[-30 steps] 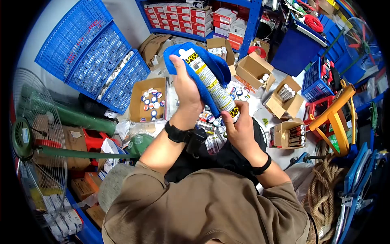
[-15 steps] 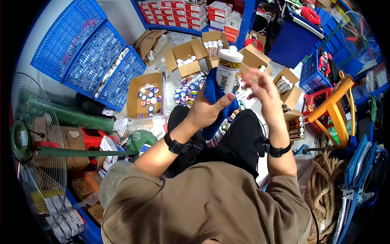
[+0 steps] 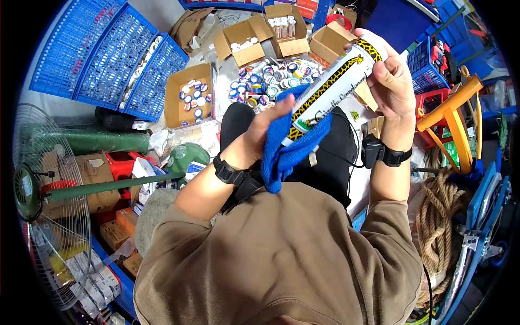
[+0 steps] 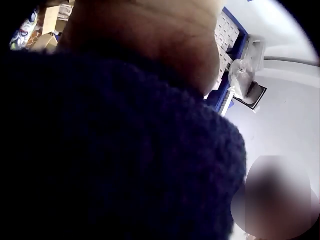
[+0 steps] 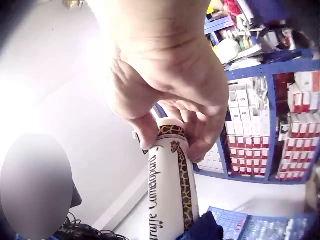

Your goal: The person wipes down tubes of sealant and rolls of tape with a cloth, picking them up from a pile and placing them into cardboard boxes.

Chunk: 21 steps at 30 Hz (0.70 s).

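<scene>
- Wiping the white tube (image 3: 338, 89) with the blue cloth (image 3: 295, 149) seems to be the step in hand; the tube is held up slantwise between both hands, above the lap.
- At the tube's upper end, the right hand (image 3: 392, 84) grips it between thumb and fingers.
- Round the tube's lower end, the left hand (image 3: 262, 130) clasps the cloth, thumb on top; its other fingers are hidden.
- The next move probably calls for a steady right grip while the cloth turns or slides along the tube.
- Beyond the tube, to its left, lie a heap of round-ended items (image 3: 276, 78) and a carton of discs (image 3: 187, 108).
- Only the right wrist view shows the giraffe's head below the tube's patterned band, and shelved red-and-white boxes (image 5: 247, 152) behind; the left wrist view is mostly dark cloth, hiding the tube.
</scene>
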### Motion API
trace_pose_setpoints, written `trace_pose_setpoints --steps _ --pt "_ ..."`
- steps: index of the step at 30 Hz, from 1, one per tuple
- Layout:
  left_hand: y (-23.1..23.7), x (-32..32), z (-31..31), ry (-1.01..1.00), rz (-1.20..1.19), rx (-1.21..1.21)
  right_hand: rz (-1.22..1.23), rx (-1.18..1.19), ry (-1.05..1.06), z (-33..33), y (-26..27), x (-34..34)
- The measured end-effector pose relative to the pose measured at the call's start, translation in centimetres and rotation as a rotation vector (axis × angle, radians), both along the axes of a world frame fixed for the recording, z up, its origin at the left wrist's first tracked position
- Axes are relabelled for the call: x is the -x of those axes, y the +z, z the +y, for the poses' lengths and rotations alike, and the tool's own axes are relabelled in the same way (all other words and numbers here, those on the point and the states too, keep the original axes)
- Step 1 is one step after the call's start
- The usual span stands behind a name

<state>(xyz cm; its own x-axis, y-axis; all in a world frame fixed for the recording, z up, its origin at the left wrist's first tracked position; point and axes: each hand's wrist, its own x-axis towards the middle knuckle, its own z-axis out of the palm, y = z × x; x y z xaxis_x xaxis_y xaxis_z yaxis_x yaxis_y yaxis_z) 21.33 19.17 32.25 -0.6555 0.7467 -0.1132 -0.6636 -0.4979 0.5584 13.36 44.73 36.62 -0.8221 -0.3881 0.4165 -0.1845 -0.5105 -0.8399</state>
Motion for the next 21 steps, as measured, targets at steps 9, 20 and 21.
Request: trace_pose_setpoints --steps 9,20,21 --pt "-0.2 0.1 1.2 0.446 0.103 0.081 -0.271 -0.05 -0.351 -0.5 -1.0 -0.2" --pt "-0.4 -0.5 0.7 0.528 0.102 0.089 -0.279 -0.245 -0.396 -1.6 0.7 -1.0" --pt "-0.7 -0.4 0.0 0.382 0.061 0.001 -0.188 -0.187 -0.355 -1.5 1.0 -0.8"
